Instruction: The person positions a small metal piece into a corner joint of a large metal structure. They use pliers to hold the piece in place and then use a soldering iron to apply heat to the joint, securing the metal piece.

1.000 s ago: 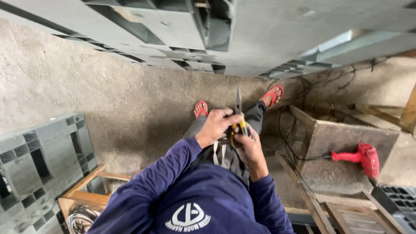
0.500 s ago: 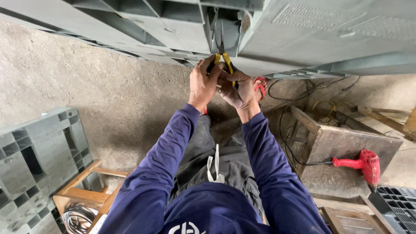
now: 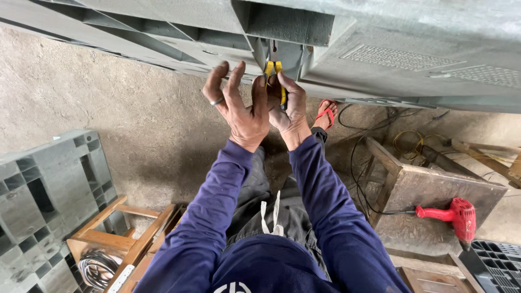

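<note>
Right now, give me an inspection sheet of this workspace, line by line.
Surface: bare concrete floor, dusty.
Job's things: yellow-handled pliers raised to the grey plastic pallet overhead.
Clutter: wooden stool carrying a red drill; wooden frame; second grey pallet.
Grippers: right hand closed on the pliers; left hand open, fingers spread, beside it.
Cables: black cord from the drill; wire coil in the frame.
Surroundings: red sandal on the person's foot.
</note>
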